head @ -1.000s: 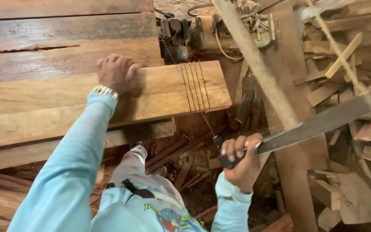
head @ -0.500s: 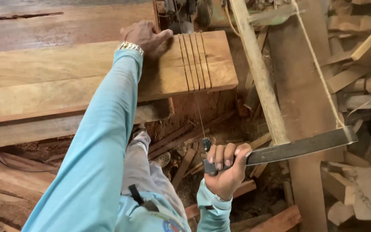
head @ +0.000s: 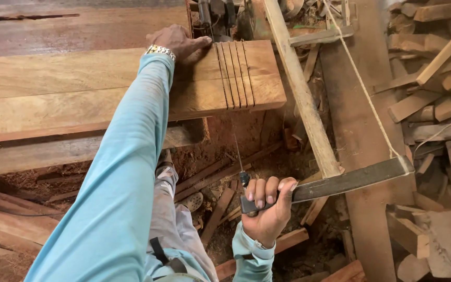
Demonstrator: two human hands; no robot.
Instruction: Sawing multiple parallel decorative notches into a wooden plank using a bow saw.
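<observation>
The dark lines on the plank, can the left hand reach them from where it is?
Probably yes. The left hand rests flat on the plank, fingertips right beside the dark lines, with bare wood between. The right hand is busy lower down, gripping a saw handle.

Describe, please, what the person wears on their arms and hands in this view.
Both arms are in long light blue sleeves: the left sleeve fills much of the view, the right cuff just shows. The left hand is bare, with a metal link wristwatch. The right hand is bare too.
</observation>
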